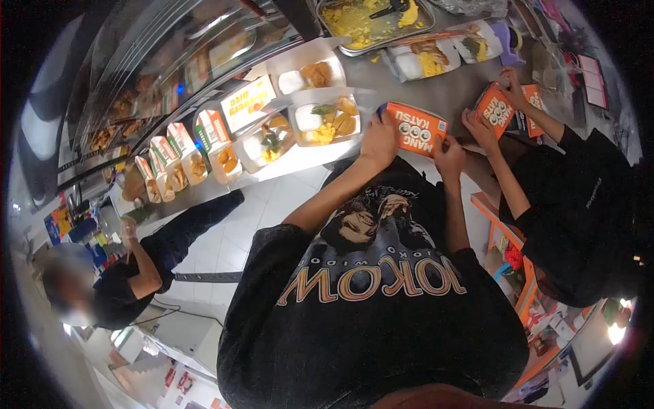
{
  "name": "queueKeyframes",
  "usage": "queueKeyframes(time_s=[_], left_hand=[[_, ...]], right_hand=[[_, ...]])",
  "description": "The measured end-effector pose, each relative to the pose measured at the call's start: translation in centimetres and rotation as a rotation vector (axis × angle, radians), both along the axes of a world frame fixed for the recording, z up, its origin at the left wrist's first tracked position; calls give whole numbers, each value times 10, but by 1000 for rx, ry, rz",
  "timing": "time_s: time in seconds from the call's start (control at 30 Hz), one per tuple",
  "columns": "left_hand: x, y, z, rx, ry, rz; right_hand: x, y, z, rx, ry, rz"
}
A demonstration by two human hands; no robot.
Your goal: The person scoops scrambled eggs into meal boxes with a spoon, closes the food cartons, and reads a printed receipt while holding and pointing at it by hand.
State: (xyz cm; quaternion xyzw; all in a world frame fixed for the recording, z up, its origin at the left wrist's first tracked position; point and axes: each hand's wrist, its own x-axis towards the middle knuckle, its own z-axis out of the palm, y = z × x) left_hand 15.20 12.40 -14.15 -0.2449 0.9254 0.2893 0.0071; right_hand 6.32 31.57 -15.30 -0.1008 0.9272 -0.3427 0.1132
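An orange paper food box [413, 128] printed "MANG KATSU" is held between my two hands above the counter's near edge. My left hand [380, 142] grips its left end, the fingers closed around the corner. On its lower right corner, my right hand [449, 158] pinches the edge between thumb and fingers. To the left of my left hand is an open box [325, 123] of rice, yellow egg, greens and fried pieces. Beside that one lies another open box [267, 144] with similar food, and behind them a box [306, 76] with rice and fried pieces.
A co-worker's hands [492, 123] hold another orange box [495, 109] on the right. Several small snack boxes [180, 146] line the left of the counter. A metal tray [347, 48] with yellow egg stands at the back. Another person [112, 273] is at the left.
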Motion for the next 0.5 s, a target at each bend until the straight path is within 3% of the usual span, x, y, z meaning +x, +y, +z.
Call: queueKeyframes(time_s=[0.1, 0.2, 0.23, 0.33, 0.47, 0.5], left_hand=[[-3, -8, -7, 258, 142, 178], [-5, -25, -13, 468, 85, 264], [-7, -26, -16, 655, 84, 314], [-3, -13, -16, 953, 630, 334], [1, -16, -14, 863, 607, 296], [-2, -19, -20, 789, 496, 295]], right_hand=[[-3, -6, -6, -185, -70, -111], [-12, -1, -21, -444, -121, -141], [-16, -1, -23, -559, -131, -132], [-19, 11, -24, -798, -216, -154], [-21, 11, -20, -779, -168, -121], [-24, 10, -24, -691, -149, -122]])
